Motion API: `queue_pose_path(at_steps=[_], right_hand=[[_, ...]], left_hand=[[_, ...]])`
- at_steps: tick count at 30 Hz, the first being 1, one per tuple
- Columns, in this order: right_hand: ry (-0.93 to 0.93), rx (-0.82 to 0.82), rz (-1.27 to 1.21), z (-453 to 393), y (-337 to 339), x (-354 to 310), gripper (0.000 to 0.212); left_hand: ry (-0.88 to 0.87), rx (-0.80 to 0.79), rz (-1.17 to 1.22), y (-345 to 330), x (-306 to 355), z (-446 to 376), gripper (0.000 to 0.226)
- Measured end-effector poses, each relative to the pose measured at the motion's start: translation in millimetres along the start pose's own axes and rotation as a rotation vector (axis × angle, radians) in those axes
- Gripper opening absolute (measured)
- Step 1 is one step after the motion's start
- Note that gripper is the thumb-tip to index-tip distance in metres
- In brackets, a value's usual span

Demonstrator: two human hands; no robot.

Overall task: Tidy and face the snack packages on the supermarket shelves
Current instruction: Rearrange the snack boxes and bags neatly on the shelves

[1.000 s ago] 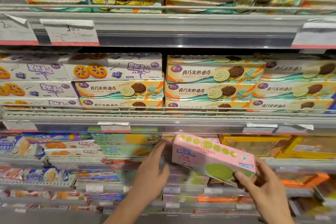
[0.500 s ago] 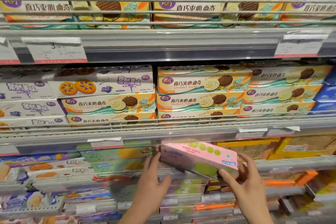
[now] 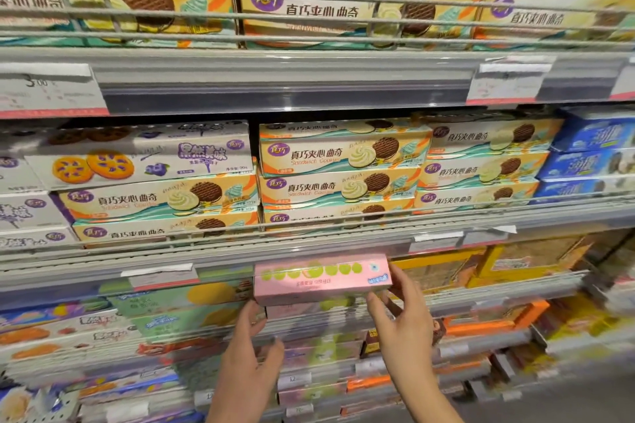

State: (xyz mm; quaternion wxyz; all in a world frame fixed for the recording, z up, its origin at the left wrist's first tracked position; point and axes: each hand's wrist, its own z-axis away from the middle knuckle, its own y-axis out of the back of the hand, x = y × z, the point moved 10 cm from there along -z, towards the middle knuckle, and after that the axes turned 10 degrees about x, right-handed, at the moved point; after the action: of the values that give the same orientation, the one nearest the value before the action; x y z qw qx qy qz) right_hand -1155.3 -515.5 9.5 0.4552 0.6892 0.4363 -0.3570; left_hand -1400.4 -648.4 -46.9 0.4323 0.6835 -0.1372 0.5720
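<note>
A pink box with green dots [image 3: 319, 280] lies level at the front of the third shelf, just under the shelf rail. My right hand [image 3: 402, 323] grips its right end, thumb beneath and fingers at the end face. My left hand [image 3: 252, 350] reaches up under the box's left end, fingertips touching its lower edge; whether they curl round it is hidden. More pink boxes [image 3: 309, 350] are stacked below it.
Green and yellow boxes [image 3: 192, 302] sit left of the pink box, yellow-framed boxes [image 3: 446, 268] to its right. Above, sandwich cookie boxes [image 3: 343, 161] are stacked behind a wire rail [image 3: 343, 227], with a blueberry cookie box [image 3: 144, 154] and blue boxes [image 3: 591, 148] beside them. Price tags line the shelf edges.
The pink box went from tilted in front of the shelf to level at the shelf front. Both hands rose with it, and the view moved closer and tilted up.
</note>
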Motion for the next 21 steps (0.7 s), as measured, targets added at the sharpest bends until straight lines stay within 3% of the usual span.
queue_pose_path(at_steps=[4, 15, 21], right_hand=[[-0.068, -0.063, -0.05, -7.4, -2.8, 3.2, 0.045], [0.048, -0.194, 0.133, -22.8, -8.6, -3.1, 0.057], [-0.027, -0.307, 0.033, -20.6, -15.6, 1.1, 0.066]], left_hand=[[0.003, -0.012, 0.012, -0.7, 3.6, 6.0, 0.076], [-0.005, 0.054, -0.08, -9.2, 36.8, 10.8, 0.083], [-0.01, 0.115, -0.109, -15.1, 42.4, 4.2, 0.088]])
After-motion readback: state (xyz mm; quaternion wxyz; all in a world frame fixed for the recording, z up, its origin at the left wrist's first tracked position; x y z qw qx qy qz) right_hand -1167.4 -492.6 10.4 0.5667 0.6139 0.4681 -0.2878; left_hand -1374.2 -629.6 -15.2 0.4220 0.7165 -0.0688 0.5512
